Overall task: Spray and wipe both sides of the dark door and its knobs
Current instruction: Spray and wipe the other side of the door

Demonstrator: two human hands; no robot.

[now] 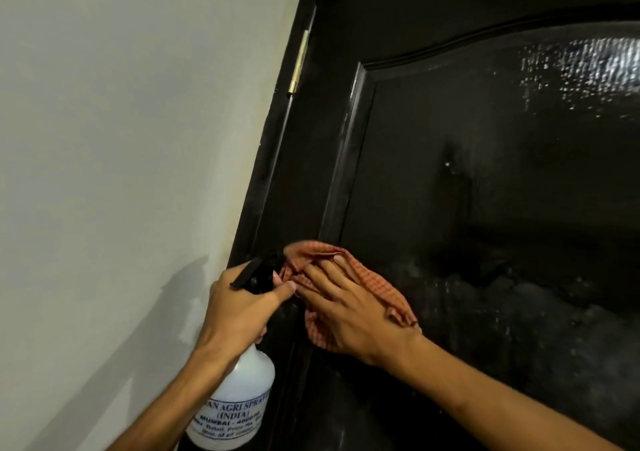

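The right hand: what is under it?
Under the right hand lies a red checked cloth, pressed on the dark door. The door surface beneath the cloth is covered.

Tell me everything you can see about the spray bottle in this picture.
The spray bottle is translucent white plastic by its look, with a black trigger head and blue lettering low on its body, partly reading AGRI SPRAY and INDIA. It is held roughly upright, leaning a little, at the hinge side of the dark door. The left hand grips its neck, and the nozzle points toward the door, close to the red checked cloth. Its fill level cannot be told.
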